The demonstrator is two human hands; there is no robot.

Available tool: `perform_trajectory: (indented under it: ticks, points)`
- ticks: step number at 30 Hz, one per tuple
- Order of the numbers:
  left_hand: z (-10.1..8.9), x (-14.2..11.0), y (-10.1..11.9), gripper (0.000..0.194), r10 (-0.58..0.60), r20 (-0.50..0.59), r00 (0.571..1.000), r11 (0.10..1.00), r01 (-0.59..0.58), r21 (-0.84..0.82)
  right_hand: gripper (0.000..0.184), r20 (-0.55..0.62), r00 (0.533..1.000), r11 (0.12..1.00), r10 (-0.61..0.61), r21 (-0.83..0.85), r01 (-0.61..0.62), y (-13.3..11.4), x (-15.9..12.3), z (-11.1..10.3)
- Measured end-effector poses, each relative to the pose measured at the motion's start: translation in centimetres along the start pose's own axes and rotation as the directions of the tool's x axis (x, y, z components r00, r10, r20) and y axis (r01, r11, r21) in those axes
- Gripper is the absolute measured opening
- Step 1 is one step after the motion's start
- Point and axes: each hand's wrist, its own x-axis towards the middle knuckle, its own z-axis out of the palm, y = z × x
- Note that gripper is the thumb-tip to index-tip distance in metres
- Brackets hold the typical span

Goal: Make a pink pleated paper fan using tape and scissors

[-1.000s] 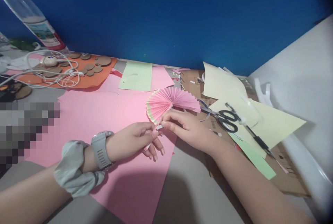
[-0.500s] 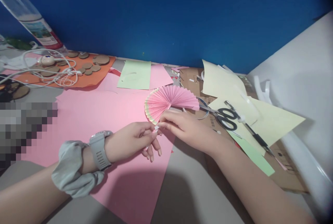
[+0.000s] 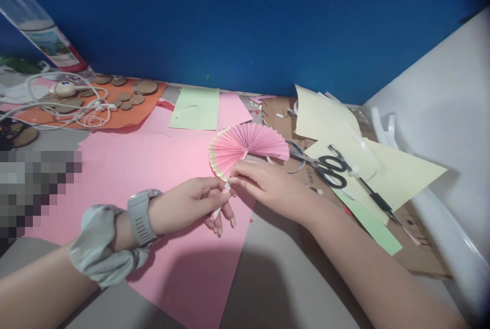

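Observation:
My left hand (image 3: 204,200) pinches a narrow pink-and-white paper strip (image 3: 217,212) between thumb and forefinger, its other fingers hanging loosely below. At the strip's upper end, my right hand (image 3: 255,182) holds thumb and forefinger together on a small white piece (image 3: 227,186), perhaps tape or backing; its exact kind is too small to tell. Just beyond my fingers lies a pleated paper fan (image 3: 248,145), pink with a green and yellow rim on its left side. Its lower edge is partly hidden by my right hand. A large pink sheet (image 3: 153,160) lies beneath.
Black-handled scissors (image 3: 331,172) and a black pen (image 3: 373,194) lie on pale yellow paper (image 3: 406,168) and cardboard at right. Cardboard discs (image 3: 145,87) and a white cable (image 3: 95,109) rest on orange paper at left, near a plastic bottle (image 3: 49,38). A blue wall stands behind.
The white piece between my fingertips has turned from nearly level to slanting along the strip. More of the strip shows below my left thumb. The whole view has shifted slightly.

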Motion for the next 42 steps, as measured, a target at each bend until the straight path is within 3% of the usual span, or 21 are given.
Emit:
perform_trajectory:
  ticks: [9, 22, 29, 42]
  points:
    - [0.04, -0.07, 0.18, 0.028, -0.002, -0.015, 1.000, 1.000, 0.002, -0.019, 0.021, 0.012, 1.000, 0.998, 0.008, -0.058, -0.008, -0.32, 0.06, 0.01]
    - [-0.04, -0.12, 0.28, 0.019, 0.020, -0.004, 1.000, 0.995, -0.020, -0.098, 0.022, -0.011, 0.999, 0.998, 0.044, 0.051, -0.044, 0.30, -0.04, -0.17]
    - [0.20, 0.17, 0.17, 0.027, -0.020, -0.125, 0.992, 0.988, 0.000, -0.153, 0.022, -0.023, 0.998, 0.992, 0.060, 0.116, -0.057, -0.24, 0.06, 0.01]
    - [0.56, 0.06, 0.20, 0.026, -0.008, -0.108, 0.994, 1.000, 0.010, 0.016, 0.022, 0.017, 0.999, 0.996, 0.045, 0.074, -0.046, 0.21, 0.28, 0.08]
